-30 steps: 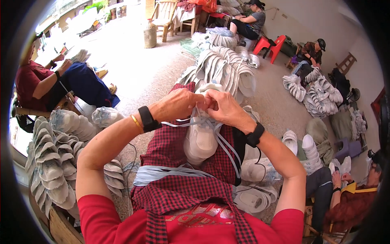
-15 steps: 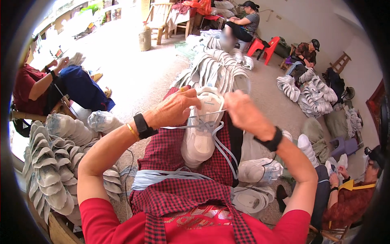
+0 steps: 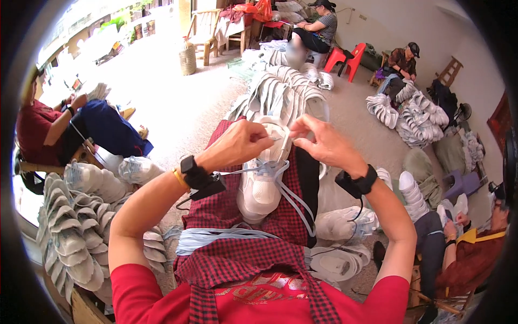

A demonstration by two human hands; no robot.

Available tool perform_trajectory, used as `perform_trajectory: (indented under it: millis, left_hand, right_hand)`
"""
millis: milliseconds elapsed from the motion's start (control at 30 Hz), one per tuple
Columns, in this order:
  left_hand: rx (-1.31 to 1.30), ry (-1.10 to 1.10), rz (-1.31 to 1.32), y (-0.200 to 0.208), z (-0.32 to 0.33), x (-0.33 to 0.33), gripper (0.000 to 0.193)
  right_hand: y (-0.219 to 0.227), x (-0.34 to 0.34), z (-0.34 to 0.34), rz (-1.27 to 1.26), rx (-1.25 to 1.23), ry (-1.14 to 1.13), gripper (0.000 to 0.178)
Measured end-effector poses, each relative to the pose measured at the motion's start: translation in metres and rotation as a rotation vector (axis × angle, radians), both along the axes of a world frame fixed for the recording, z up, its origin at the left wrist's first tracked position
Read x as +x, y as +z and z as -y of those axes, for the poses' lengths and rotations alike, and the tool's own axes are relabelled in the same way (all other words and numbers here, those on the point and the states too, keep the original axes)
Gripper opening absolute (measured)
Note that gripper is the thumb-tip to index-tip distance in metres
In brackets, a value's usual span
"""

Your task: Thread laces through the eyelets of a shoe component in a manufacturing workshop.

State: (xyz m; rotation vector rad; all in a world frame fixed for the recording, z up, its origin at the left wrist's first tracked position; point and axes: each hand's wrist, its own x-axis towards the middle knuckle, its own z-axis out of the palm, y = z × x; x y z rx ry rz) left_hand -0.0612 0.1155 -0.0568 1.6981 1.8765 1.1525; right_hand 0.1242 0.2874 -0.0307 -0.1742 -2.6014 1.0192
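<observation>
A white and pale grey sneaker upper (image 3: 260,189) lies across my lap, its toe toward me. Light blue shoelace (image 3: 265,168) is threaded through it, and long loose ends hang down on the right. Over the tongue, on the left, my left hand (image 3: 242,141) has its thumb and fingers pinched together; whatever they hold is too small to make out. My right hand (image 3: 326,144) is curled at the right edge of the shoe opening, thumb and forefinger close together. Whether a lace end is between them I cannot see.
A bundle of blue laces (image 3: 224,240) lies across my checked apron (image 3: 243,264). Stacked shoe uppers stand at my left (image 3: 70,237), ahead (image 3: 275,97) and at my right (image 3: 340,224). Several people sit around, with a red chair (image 3: 348,62) behind the far pile.
My right hand has turned from a closed grip to a looser curl near the shoe opening. My left hand has moved slightly right and down over the tongue. The stretched lace no longer shows.
</observation>
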Motion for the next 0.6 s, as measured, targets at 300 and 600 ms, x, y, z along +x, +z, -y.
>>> perform_trajectory:
  millis: [300,600]
  left_hand:
    - [0.096,0.199,-0.172,-0.025,0.014,0.011,0.018]
    - [0.185,0.281,-0.229,-0.042,0.012,0.014,0.013]
  right_hand:
    - [-0.059,-0.051,-0.007,-0.061,0.253,-0.027,0.042]
    - [-0.062,-0.053,-0.023,-0.026,-0.204,0.168,0.05]
